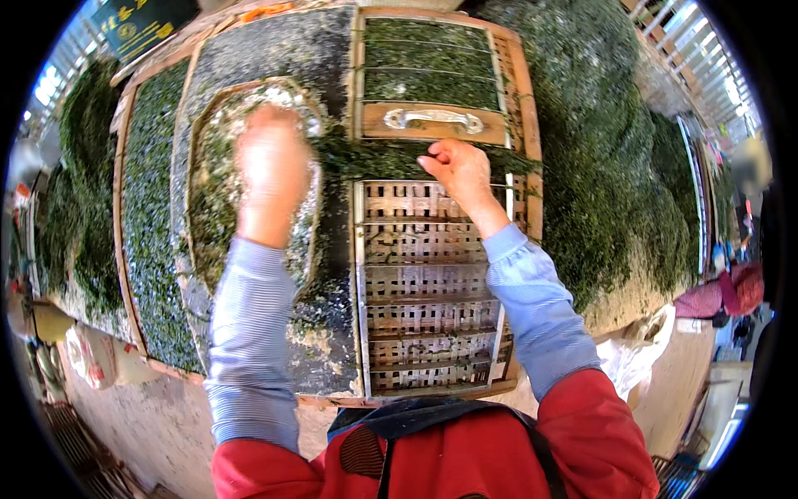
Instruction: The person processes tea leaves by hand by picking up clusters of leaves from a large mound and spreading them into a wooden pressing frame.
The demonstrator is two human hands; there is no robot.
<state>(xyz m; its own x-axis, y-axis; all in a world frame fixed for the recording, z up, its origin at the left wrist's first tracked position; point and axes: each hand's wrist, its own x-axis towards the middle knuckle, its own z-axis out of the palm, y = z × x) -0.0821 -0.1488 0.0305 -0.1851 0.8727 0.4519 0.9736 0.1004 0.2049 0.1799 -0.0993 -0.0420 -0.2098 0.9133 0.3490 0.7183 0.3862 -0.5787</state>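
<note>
My left hand (270,158) is smeared by motion above an oval recess (218,241) that holds green leaf bits and white flecks. Whether its fingers are closed cannot be told. My right hand (459,172) is closed in a pinch over a band of dark green, needle-like leaves (374,158); what lies between its fingertips is too small to make out. The band runs across a wooden frame (359,283) with a slotted panel (416,287) and thin crossbars. Just beyond lies a wooden slat with a metal handle (434,121).
More green leaves (428,66) fill the frame's far section. A large leaf heap (573,158) spreads at the right; another (87,183) lies at the left. Leaves cover a wood-edged tray (150,200). White plastic bags (91,356) hang by the table's near edge. A dark green box (137,27) stands far left.
</note>
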